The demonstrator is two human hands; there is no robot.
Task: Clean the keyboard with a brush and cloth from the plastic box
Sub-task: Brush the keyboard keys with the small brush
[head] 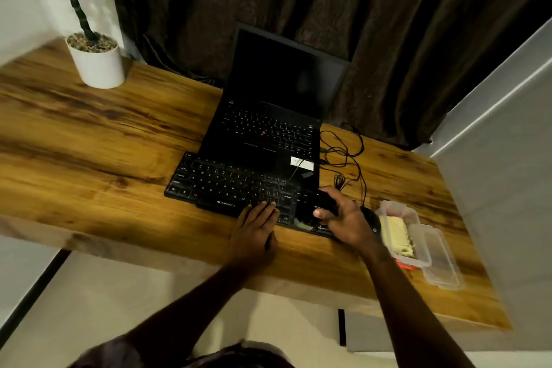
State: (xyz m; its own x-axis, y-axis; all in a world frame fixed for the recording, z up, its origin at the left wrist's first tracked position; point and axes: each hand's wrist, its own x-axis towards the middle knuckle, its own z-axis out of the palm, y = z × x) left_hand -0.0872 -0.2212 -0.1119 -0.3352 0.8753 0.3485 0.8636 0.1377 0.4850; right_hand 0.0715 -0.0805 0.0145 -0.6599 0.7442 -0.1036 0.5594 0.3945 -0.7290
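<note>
Wooden table [89,143]: potted plant [97,64] far left, laptop [268,128], keyboard [227,185], cables [343,152], mouse [372,219], plastic box [413,215], lid [439,260] right.

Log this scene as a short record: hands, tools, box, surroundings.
left hand: flat on the keyboard
right hand: grips a dark brush over the keyboard's right end
box: open, yellow cloth inside, lid beside it
laptop: open, behind the keyboard
plant: potted, far left of the desk
</note>
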